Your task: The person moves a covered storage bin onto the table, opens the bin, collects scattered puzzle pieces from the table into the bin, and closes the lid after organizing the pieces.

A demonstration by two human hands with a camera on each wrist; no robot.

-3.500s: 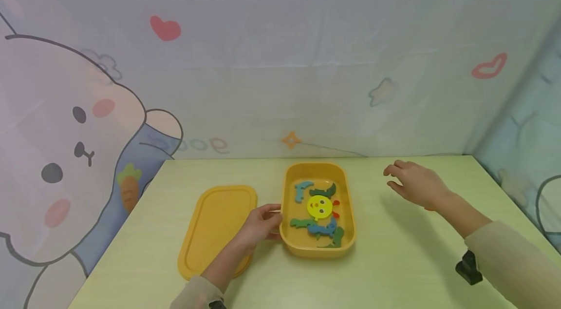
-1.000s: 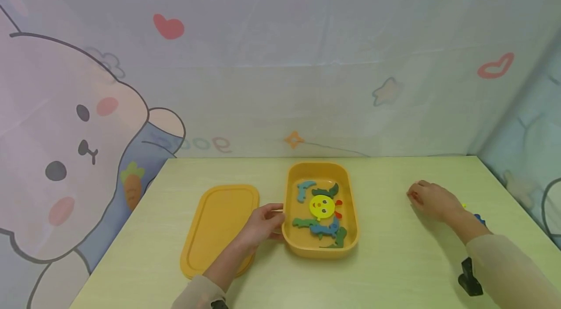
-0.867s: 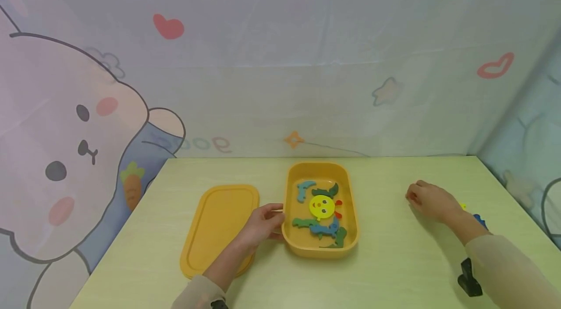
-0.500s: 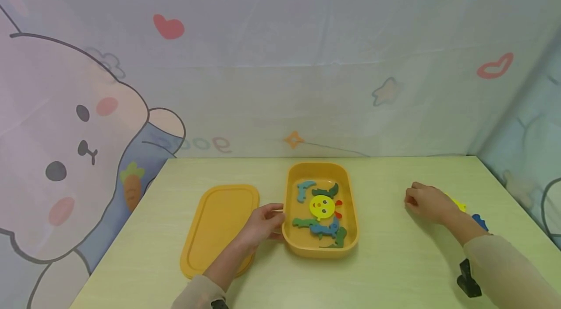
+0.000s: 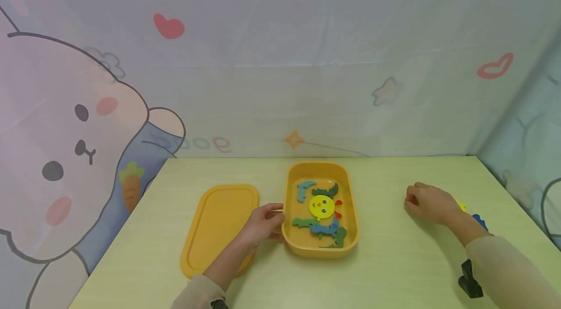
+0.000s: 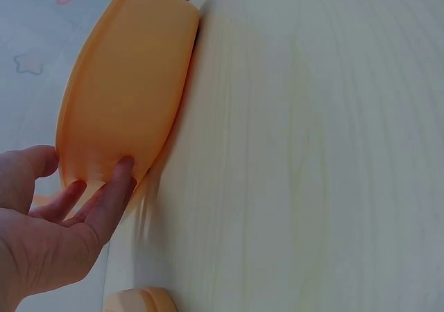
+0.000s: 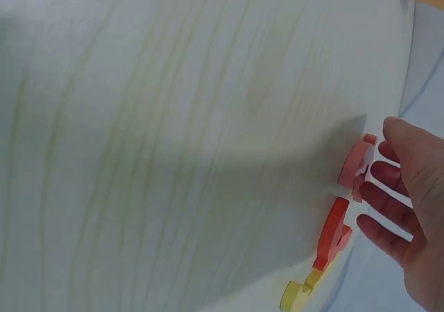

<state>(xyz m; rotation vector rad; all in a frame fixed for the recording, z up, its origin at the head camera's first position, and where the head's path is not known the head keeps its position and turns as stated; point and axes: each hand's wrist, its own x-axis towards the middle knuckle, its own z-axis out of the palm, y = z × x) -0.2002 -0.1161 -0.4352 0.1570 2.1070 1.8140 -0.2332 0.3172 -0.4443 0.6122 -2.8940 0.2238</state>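
My left hand [image 5: 262, 225] touches the left wall of a yellow plastic box [image 5: 350, 231]. In the left wrist view, its thumb is by the rim and its fingertips rest on the outer wall [image 6: 125, 83]. Inside lie several blue and green crocodile figures [image 5: 322, 229] and a yellow smiling disc [image 5: 322, 207] with red feelers. My right hand [image 5: 428, 203] is low over the table on the right, fingers bent. In the right wrist view, its fingertips are right at a pink piece [image 7: 352, 165]; I cannot tell whether they pinch it. A red piece [image 7: 331, 234] lies close by.
A flat yellow lid [image 5: 219, 223] lies on the table left of the box, under the left forearm. A yellow piece [image 5: 461, 205] and a blue piece [image 5: 479, 222] show behind the right wrist. A printed cloth [image 5: 263, 55] hangs along the table's back edge.
Over 3.5 seconds my right hand has come down and slightly right, its fingers bending more; yellow and blue pieces now show beside its wrist. The left hand stays at the box.
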